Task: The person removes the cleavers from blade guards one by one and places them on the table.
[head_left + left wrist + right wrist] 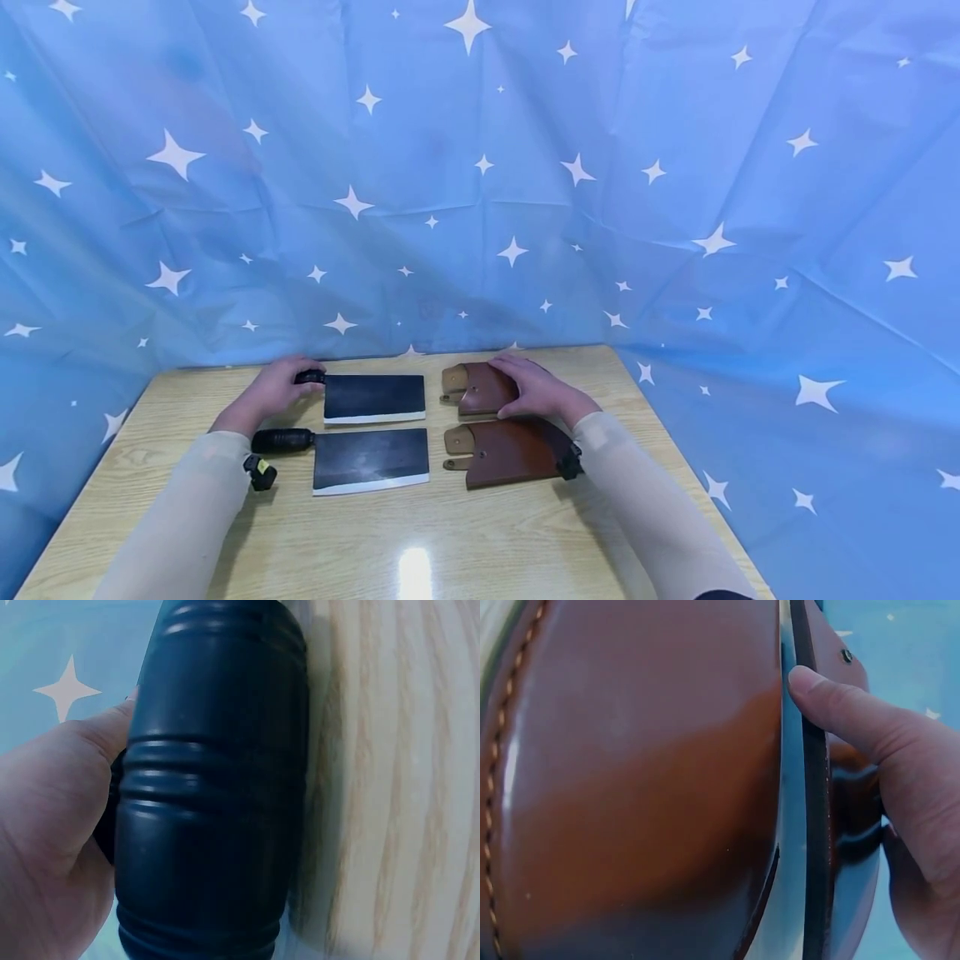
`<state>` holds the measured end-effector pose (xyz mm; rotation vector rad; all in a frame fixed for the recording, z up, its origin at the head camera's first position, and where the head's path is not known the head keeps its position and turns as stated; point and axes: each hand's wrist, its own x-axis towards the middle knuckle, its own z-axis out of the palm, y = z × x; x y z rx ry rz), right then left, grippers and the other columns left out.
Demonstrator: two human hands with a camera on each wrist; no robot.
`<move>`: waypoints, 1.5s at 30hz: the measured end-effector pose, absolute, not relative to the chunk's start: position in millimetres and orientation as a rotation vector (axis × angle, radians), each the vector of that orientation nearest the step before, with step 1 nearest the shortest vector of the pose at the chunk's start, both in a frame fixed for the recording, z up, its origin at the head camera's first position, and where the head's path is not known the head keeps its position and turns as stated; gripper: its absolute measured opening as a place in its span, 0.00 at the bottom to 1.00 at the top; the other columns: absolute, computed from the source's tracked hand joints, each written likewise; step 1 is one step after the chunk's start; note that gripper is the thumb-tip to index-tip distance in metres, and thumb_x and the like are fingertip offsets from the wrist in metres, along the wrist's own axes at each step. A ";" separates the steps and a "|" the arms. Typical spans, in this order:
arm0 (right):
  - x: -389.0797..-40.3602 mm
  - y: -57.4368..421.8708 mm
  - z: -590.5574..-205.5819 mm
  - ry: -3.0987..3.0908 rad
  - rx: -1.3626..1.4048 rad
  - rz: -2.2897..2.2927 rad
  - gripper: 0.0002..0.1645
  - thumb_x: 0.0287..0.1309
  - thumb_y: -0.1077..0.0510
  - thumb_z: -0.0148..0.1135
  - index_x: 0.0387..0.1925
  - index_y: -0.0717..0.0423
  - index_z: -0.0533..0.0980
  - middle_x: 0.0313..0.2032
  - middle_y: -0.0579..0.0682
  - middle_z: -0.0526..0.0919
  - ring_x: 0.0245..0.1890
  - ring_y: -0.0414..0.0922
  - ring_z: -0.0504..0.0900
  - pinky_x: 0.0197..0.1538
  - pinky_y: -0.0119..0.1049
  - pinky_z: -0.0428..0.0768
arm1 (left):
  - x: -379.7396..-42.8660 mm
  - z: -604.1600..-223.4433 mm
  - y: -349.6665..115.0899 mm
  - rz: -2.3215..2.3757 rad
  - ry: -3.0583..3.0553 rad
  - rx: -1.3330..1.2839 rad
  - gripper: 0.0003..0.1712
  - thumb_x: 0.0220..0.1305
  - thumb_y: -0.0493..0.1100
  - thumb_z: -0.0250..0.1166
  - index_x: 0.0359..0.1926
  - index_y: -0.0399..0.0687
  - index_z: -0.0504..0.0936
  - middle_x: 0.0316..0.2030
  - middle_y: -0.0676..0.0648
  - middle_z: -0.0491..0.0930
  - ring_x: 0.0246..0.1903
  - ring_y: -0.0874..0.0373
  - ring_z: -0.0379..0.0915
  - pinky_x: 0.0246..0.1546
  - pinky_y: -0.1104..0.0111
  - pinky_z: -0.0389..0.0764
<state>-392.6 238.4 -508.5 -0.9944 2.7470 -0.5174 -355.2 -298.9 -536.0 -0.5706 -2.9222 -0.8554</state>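
Observation:
Two cleavers with black handles and dark blades lie one behind the other on the left of the table. My left hand (279, 387) grips the handle of the far cleaver (375, 396). The near cleaver (371, 458) lies untouched, its ridged handle (210, 825) filling the left wrist view in front of that hand. To the right are two brown leather sheaths, flaps toward the blades. My right hand (542, 392) holds the far sheath (480, 392) across its width, thumb (821, 690) on the near edge. The near sheath (506, 454) lies just below, under the wrist.
The wooden table (360, 542) ends at the back against a blue curtain (420, 275) with white stars, which also hangs along both sides. A small black device (260, 472) sits on the left wrist beside the near cleaver's handle.

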 end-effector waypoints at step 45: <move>-407.4 231.3 -516.2 2.603 -0.918 -0.458 0.65 0.63 0.43 0.83 0.89 0.54 0.55 0.88 0.60 0.51 0.87 0.61 0.49 0.84 0.59 0.55 | -351.7 -538.9 -292.0 -0.839 -3.001 -0.445 0.27 0.80 0.47 0.70 0.72 0.40 0.81 0.69 0.29 0.77 0.65 0.26 0.74 0.60 0.33 0.77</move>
